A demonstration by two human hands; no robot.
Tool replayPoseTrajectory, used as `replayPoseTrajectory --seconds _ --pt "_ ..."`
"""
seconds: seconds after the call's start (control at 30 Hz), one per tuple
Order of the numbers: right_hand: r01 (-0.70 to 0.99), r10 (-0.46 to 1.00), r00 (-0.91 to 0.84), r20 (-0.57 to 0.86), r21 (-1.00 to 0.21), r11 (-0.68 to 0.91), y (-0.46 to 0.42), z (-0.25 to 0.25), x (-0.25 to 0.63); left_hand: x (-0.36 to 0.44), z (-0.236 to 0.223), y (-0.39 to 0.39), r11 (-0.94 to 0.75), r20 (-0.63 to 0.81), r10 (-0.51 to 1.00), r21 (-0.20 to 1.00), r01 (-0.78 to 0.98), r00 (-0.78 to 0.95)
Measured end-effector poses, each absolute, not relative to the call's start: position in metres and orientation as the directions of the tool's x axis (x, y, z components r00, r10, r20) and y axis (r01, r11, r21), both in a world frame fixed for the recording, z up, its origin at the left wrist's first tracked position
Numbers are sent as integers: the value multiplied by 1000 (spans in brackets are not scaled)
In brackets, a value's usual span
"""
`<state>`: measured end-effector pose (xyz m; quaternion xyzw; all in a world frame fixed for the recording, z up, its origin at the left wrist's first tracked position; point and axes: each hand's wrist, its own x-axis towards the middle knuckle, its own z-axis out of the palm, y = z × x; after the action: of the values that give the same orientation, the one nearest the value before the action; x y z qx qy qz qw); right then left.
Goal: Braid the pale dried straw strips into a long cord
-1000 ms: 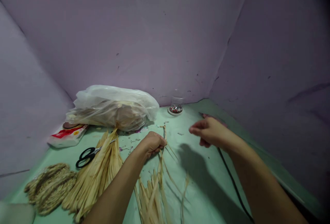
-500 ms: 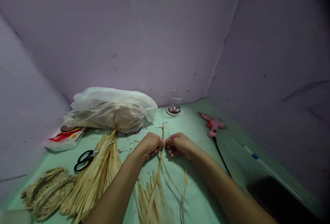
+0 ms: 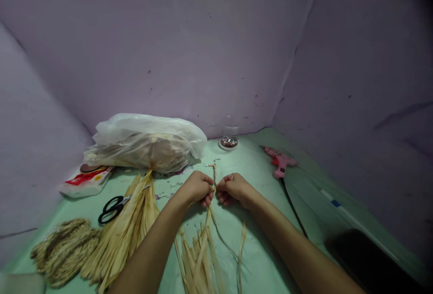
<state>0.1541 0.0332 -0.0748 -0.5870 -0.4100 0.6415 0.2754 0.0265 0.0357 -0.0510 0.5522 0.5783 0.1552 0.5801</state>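
Note:
A thin braid (image 3: 214, 171) of pale dried-leaf strips lies upright in view at the middle of the table, its top end bent to the left. My left hand (image 3: 200, 188) pinches the strips at the braid's lower end from the left. From the right, my right hand (image 3: 234, 189) pinches them at the same spot, fingers curled. Below the hands, loose strips (image 3: 216, 228) trail towards me over the table. More cut strips (image 3: 196, 258) lie between my forearms, partly hidden by the left one.
Left: a bundle of dried strips (image 3: 135, 222), black-handled scissors (image 3: 111, 210), a coiled braided rope (image 3: 66, 251) and a red-and-white packet (image 3: 88, 182). At the back, a plastic bag (image 3: 149, 143) and a clear container of beads (image 3: 229, 141). Right: a pink glue gun (image 3: 280, 162) and a dark object (image 3: 365, 258).
My hands have shifted slightly at the braid's lower end, the left one a little leftward, opening a small gap between them. The trailing strips have moved a little.

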Motion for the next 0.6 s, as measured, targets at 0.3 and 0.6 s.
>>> replayPoseTrajectory --seconds 0.3,0.6 --pt "180 830 -248 -501 -865 -468 31 -72 156 42 -48 28 352 -488 848 810 469 207" --pt "234 862 -94 -498 -853 -467 31 -72 152 49 -63 24 281 -446 883 750 600 144"
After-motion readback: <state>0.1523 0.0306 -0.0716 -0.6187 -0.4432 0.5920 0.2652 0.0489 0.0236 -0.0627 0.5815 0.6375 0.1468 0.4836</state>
